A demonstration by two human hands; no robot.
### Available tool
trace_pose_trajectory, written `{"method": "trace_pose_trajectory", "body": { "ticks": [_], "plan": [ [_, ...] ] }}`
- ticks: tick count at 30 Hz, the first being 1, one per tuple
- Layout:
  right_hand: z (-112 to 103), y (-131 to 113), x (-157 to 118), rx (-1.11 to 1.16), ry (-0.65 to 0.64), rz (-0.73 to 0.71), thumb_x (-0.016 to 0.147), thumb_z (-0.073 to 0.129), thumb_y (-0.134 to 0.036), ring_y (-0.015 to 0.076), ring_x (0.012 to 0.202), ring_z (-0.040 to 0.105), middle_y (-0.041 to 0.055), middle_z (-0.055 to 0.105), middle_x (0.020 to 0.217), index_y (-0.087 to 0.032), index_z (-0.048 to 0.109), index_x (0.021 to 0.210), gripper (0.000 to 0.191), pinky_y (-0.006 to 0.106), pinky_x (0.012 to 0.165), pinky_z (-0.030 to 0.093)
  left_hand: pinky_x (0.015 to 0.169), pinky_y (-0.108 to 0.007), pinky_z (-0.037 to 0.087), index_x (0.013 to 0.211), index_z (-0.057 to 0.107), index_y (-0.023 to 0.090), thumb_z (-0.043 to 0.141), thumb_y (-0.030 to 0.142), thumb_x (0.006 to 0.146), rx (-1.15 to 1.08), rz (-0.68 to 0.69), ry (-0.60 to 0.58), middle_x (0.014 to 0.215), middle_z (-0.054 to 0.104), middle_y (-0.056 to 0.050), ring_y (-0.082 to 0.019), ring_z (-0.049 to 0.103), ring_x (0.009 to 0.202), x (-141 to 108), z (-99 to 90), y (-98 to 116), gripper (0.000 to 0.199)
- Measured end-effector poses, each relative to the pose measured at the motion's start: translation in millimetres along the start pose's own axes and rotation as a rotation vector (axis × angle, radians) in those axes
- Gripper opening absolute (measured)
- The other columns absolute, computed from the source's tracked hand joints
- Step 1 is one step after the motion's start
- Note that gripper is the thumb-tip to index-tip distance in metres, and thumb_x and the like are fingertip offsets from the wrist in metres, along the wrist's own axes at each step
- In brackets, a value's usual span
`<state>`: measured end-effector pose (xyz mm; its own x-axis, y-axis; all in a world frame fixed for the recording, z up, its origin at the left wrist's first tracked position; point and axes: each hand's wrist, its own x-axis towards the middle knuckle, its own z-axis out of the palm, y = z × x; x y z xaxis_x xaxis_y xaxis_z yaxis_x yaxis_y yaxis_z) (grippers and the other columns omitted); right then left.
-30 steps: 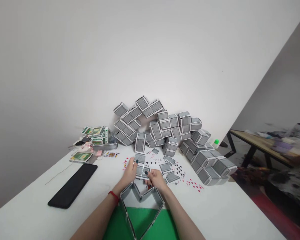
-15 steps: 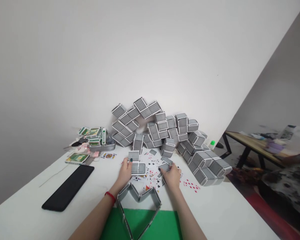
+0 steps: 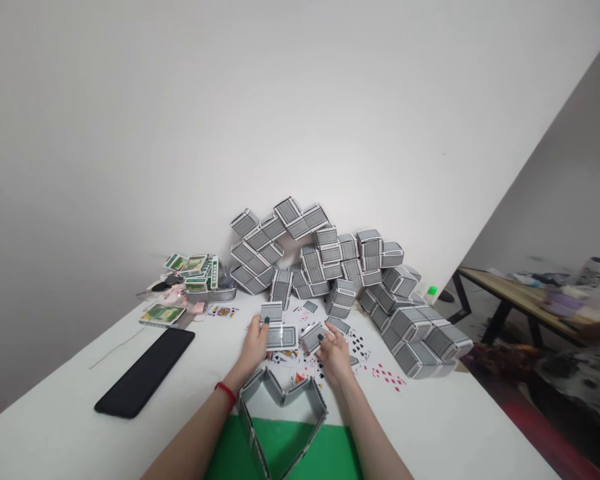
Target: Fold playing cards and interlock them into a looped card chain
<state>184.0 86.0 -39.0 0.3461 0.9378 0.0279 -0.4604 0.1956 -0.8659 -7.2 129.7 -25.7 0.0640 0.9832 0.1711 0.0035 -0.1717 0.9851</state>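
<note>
My left hand point(image 3: 255, 343) is closed on grey-backed playing cards point(image 3: 281, 337), with one card set crosswise above another. Between the thumb and fingers of my right hand point(image 3: 334, 353) is a folded grey-backed card point(image 3: 311, 338), lifted over the pile. Loose playing cards point(image 3: 359, 347), some face up and some face down, lie spread beneath and around both hands. Nearer to me, between my forearms, stands a heart-shaped frame of folded cards point(image 3: 283, 399), its lower part over a green sheet point(image 3: 330, 450).
Blocks built from folded cards point(image 3: 307, 263) stand along the wall, stretching right to a stepped stack point(image 3: 415, 333). On the left are a black phone-like slab point(image 3: 145, 373), card boxes point(image 3: 197, 267) and a thin wire point(image 3: 115, 348). A wooden desk point(image 3: 510, 290) stands beyond the right edge.
My right hand has come up from the loose cards and moved left with a card, turning palm more upward. My left hand keeps its cards. The view has shifted slightly.
</note>
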Motion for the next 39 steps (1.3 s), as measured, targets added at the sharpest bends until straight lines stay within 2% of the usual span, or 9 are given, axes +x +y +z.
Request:
{"method": "trace_pose_trajectory", "body": {
  "ticks": [3, 11, 16, 25, 33, 39],
  "plan": [
    [6.0, -3.4, -5.4, 0.044, -0.047, 0.04, 0.056, 0.07, -0.02, 0.0157, 0.067, 0.063, 0.0021, 0.062, 0.1, -0.024, 0.05, 0.103, 0.051, 0.031, 0.054, 0.053, 0.026, -0.018, 0.031, 0.084, 0.035, 0.022, 0.034, 0.031, 0.082, -0.026, -0.008, -0.025, 0.045, 0.042, 0.01, -0.009, 0.041, 0.027, -1.1, 0.9, 1.3, 0.009],
    [17.7, -5.5, -13.6, 0.091, -0.166, 0.102, 0.062, 0.07, -0.023, 0.0201, 0.08, 0.063, 0.0039, 0.064, 0.092, -0.019, 0.055, 0.089, 0.031, 0.037, 0.066, 0.056, 0.027, -0.019, 0.033, 0.087, 0.034, 0.022, 0.033, 0.034, 0.083, -0.061, 0.002, -0.065, 0.038, 0.043, 0.011, -0.011, 0.043, 0.026, -2.3, 2.6, 1.9, 0.013],
    [21.3, -3.2, -18.5, 0.11, -0.23, 0.15, 0.065, 0.069, -0.024, 0.0204, 0.08, 0.064, 0.0038, 0.063, 0.093, -0.019, 0.053, 0.09, 0.03, 0.041, 0.067, 0.056, 0.028, -0.02, 0.034, 0.084, 0.033, 0.022, 0.032, 0.035, 0.083, -0.052, 0.009, -0.06, 0.039, 0.043, 0.011, -0.011, 0.043, 0.027, -3.3, 1.7, 3.3, 0.013],
    [23.2, -3.4, -20.0, 0.111, -0.228, 0.184, 0.067, 0.067, -0.022, 0.0197, 0.075, 0.066, 0.0033, 0.064, 0.087, -0.019, 0.048, 0.088, 0.028, 0.039, 0.068, 0.056, 0.03, -0.021, 0.038, 0.086, 0.035, 0.021, 0.033, 0.035, 0.083, 0.017, 0.054, 0.03, 0.051, 0.046, 0.008, -0.01, 0.046, 0.031, -4.3, -0.8, 5.7, 0.014],
    [21.5, -2.6, -18.1, 0.121, -0.198, 0.197, 0.065, 0.068, -0.021, 0.0188, 0.075, 0.066, 0.001, 0.064, 0.087, -0.02, 0.044, 0.085, 0.031, 0.04, 0.071, 0.056, 0.031, -0.021, 0.038, 0.094, 0.035, 0.021, 0.033, 0.035, 0.083, -0.045, 0.03, 0.023, 0.05, 0.047, 0.009, -0.01, 0.046, 0.031, -2.6, -0.5, 3.5, 0.018],
    [22.5, -0.8, -19.2, 0.119, -0.211, 0.187, 0.066, 0.067, -0.021, 0.0171, 0.074, 0.065, 0.001, 0.063, 0.086, -0.02, 0.045, 0.086, 0.03, 0.039, 0.07, 0.057, 0.03, -0.021, 0.038, 0.09, 0.035, 0.021, 0.033, 0.036, 0.082, -0.025, 0.037, -0.009, 0.051, 0.046, 0.008, -0.01, 0.046, 0.031, -4.1, 0.1, 5.3, 0.017]
  ]
}}
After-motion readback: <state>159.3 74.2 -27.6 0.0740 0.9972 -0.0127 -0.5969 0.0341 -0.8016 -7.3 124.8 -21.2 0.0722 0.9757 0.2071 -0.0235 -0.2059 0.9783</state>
